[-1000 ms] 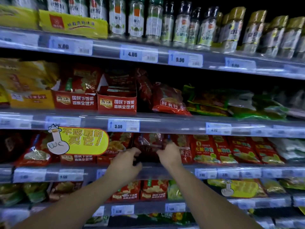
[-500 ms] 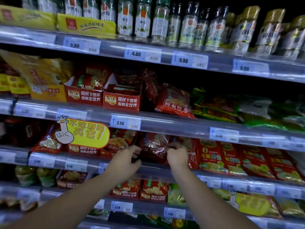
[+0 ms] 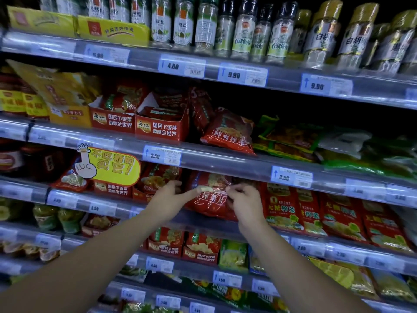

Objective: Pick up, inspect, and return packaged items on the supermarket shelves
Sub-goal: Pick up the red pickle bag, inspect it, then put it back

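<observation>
Red pickled-vegetable packet [image 3: 209, 201] sits between my two hands at the mouth of the third shelf down. Its top is just under the clear price rail [image 3: 225, 166] overhead, and its lower edge overlaps the front rail [image 3: 121, 208] of its own shelf.

Room is tight. Above the fingertips the price rail hangs close. Right of my right-hand fingers a row of red-and-yellow packets [image 3: 284, 208] stands just beside. Left of my left-hand fingers more red packets [image 3: 158, 179] crowd in under a yellow promo sign [image 3: 112, 167]. Open room lies only toward me.

My left hand [image 3: 167, 199] reaches in from the lower left, thumb laid across the packet's front and the other fingers curled behind its left edge, pinching it. My right hand [image 3: 246, 204] has its fingers bunched, pinching the packet's upper right edge. Both bare forearms angle up from the bottom of the view. I cannot tell whether the packet rests on the shelf.

Spice bottles [image 3: 243, 30] line the top shelf, and the light is dim.
</observation>
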`<state>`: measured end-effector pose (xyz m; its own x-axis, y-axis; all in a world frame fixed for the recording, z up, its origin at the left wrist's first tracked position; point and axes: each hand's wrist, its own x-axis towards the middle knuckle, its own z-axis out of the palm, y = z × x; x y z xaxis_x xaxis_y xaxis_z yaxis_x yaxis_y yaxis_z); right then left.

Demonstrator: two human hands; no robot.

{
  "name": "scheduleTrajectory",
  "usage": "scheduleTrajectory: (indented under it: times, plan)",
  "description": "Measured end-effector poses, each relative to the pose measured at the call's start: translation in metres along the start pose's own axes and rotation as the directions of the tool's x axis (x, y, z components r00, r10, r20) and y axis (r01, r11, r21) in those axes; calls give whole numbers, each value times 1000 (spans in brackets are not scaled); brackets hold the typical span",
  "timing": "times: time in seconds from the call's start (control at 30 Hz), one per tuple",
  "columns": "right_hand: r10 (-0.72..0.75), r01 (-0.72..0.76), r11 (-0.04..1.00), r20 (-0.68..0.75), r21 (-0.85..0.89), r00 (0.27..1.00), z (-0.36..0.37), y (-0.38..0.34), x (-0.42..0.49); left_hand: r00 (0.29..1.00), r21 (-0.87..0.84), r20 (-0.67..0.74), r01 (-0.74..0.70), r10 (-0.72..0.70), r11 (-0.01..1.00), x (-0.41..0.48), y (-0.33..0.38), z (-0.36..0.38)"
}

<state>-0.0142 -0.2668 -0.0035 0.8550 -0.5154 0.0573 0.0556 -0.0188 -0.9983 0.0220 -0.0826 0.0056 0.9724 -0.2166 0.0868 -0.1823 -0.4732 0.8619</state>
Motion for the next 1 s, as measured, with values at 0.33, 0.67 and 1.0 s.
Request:
scheduleTrajectory:
  times: [0.33,0.67,1.0]
  plan:
    - [169,-192,979,258,67,951,-44,35,-63,950,-465,307,97,58,880,-50,-17,25]
    - [150,-201,973,356,112,922,-66,36,-94,973,-365,222,30,56,931,-75,-5,31]
    - [149,-148,988,461,-38,875,-65,33,-101,999,-562,29,28,-14,827,-39,16,25]
